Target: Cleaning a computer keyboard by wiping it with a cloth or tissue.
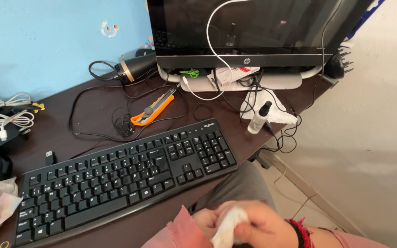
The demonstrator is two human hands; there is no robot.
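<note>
Both hands low at bottom edge, over lap, below table (pixel 93 98) edge. Right hand (pixel 265 226) w/ red wrist band, grip closed on small white cloth (pixel 226 227); left hand (pixel 206 221) touching cloth too, grip mostly hidden, can't tell. Black keyboard (pixel 120 177) just above on table; spray bottle (pixel 258 118) farther back near monitor (pixel 244 27).

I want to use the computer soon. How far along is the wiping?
Nothing on the desk looks plainly wiped yet. In hand: both hands, right hand and left hand, pinch a small white cloth over the lap. The spray bottle stands capped beside the dark monitor. The black keyboard and screen look untouched, so most seems left.
</note>
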